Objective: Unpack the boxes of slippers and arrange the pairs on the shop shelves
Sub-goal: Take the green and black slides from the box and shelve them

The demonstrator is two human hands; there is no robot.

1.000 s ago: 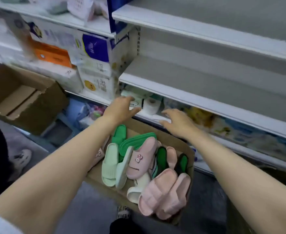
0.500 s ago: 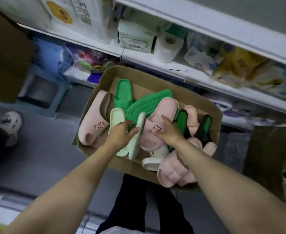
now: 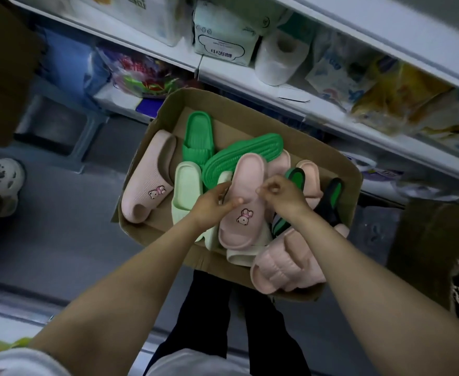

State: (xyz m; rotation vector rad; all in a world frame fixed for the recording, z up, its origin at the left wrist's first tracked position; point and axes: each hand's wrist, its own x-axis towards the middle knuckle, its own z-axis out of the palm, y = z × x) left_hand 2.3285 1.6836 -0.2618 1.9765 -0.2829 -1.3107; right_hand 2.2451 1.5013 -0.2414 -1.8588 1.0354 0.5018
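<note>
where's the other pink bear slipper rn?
Head view: the second pink bear slipper lies at the left edge of the cardboard box, left of the pale green slipper, clear of both hands.

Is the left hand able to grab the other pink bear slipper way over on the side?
Probably yes. That pink bear slipper lies uncovered on top at the box's left edge, beside the left hand, with only a pale green slipper between them.

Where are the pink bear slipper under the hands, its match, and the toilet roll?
pink bear slipper (image 3: 246,185), head view, on its footbed.
matching pink slipper (image 3: 148,183), head view, on its strap.
toilet roll (image 3: 278,59), head view, on its wrapped side.
</note>
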